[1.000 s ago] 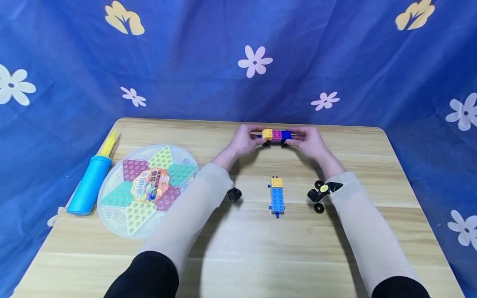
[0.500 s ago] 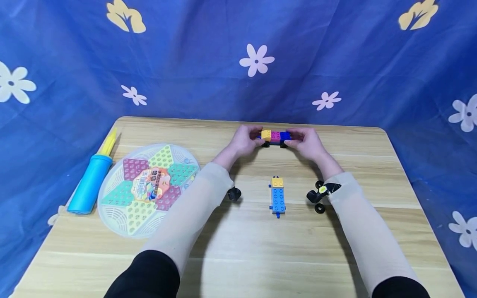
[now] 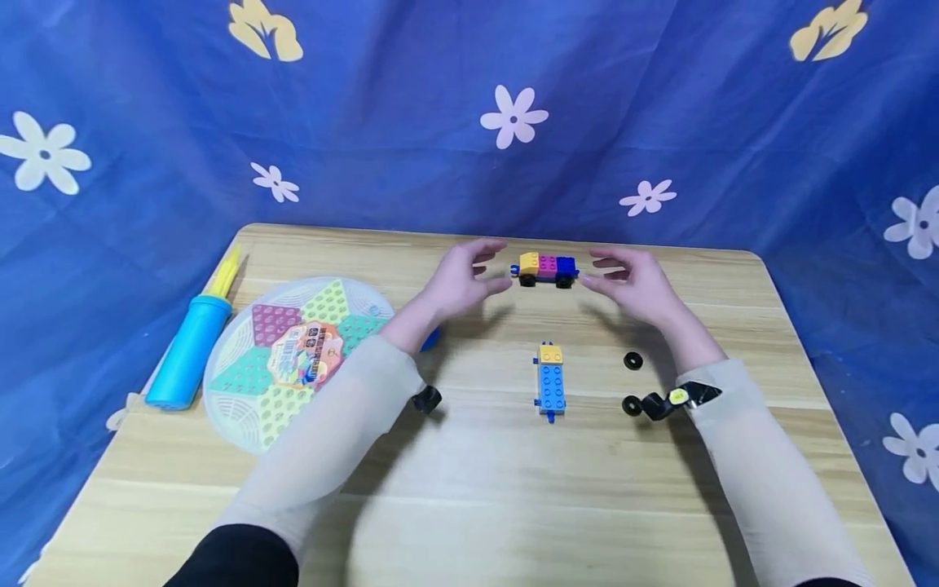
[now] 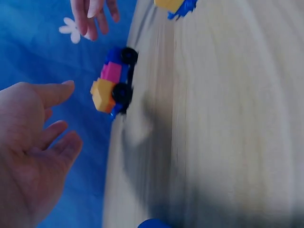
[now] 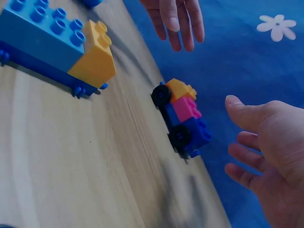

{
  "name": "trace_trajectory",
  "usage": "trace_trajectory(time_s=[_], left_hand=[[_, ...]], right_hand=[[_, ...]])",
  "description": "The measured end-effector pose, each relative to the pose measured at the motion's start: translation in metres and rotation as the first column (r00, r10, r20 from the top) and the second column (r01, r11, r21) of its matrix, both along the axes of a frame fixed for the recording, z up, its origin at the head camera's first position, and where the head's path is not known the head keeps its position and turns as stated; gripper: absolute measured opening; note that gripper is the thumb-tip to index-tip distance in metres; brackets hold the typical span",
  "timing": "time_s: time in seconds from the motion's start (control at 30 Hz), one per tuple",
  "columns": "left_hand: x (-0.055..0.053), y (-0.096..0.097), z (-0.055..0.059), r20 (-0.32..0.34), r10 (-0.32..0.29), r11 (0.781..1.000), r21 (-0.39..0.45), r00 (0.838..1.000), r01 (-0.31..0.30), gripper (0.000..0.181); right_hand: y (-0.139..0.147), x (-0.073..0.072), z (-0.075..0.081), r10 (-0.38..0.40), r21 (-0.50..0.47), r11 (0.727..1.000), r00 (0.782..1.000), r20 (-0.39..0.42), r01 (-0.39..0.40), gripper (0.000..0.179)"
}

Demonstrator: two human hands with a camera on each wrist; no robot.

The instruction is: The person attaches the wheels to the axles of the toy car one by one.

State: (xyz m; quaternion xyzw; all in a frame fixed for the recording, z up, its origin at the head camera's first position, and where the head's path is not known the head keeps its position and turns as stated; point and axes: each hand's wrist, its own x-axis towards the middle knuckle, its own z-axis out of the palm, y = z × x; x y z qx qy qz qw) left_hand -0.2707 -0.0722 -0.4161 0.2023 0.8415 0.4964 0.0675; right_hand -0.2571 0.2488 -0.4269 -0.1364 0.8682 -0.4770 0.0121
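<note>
A toy car (image 3: 546,267) of yellow, pink and dark blue bricks stands on its black wheels near the table's back edge. My left hand (image 3: 460,281) is just left of it, fingers and thumb spread apart. On the car's other side is my right hand (image 3: 640,285), also with fingers parted and nothing in them. Both wrist views show the car between the two hands, away from the fingers. Nearer to me lies a second toy brick body (image 3: 551,383), light blue with a yellow end on a dark blue base, with no wheels fitted.
Two loose black wheels (image 3: 632,360) lie right of the light blue body. At the left are a round Chinese checkers board (image 3: 227,416) and a blue hand pump (image 3: 187,350) with a yellow nozzle. Part of a blue object (image 3: 430,339) shows beside the left forearm. A blue curtain (image 3: 411,122) hangs behind.
Both hands have let go of the toy car and drawn apart, left hand leftward, right hand rightward. The car stays at the back of the table. The right forearm now leaves the loose wheels uncovered.
</note>
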Motion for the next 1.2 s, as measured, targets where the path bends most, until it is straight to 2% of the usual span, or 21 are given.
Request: trace_trajectory(time_s=[0.17, 0.33, 0.53, 0.67, 0.93, 1.2], left_hand=[[0.024, 0.002, 0.008, -0.042, -0.057, 0.998, 0.002, 0.997, 0.058, 0.063], [0.047, 0.007, 0.010, -0.061, -0.119, 0.993, 0.015, 0.991, 0.120, 0.064], [0.076, 0.012, 0.004, -0.040, -0.177, 0.984, -0.021, 0.983, 0.177, 0.067], [0.090, 0.017, -0.005, -0.035, -0.207, 0.975, -0.089, 0.978, 0.203, 0.072], [0.106, 0.024, -0.029, -0.062, -0.252, 0.950, -0.207, 0.966, 0.235, 0.087], [0.113, 0.030, -0.041, -0.055, -0.292, 0.929, -0.253, 0.955, 0.269, 0.095]], right_hand=[[0.003, 0.017, 0.008, 0.012, 0.019, 1.000, 0.999, -0.030, -0.011, 0.055], [0.007, 0.034, 0.015, 0.039, 0.031, 0.999, 0.996, -0.080, -0.037, 0.051], [0.012, 0.056, 0.018, 0.072, 0.045, 0.997, 0.991, -0.113, -0.067, 0.048], [0.017, 0.071, 0.016, 0.095, 0.044, 0.995, 0.988, -0.119, -0.090, 0.046], [0.034, 0.099, 0.004, 0.113, 0.090, 0.990, 0.989, -0.095, -0.105, 0.041], [0.051, 0.125, -0.010, 0.138, 0.182, 0.975, 0.989, -0.044, -0.128, 0.042]])
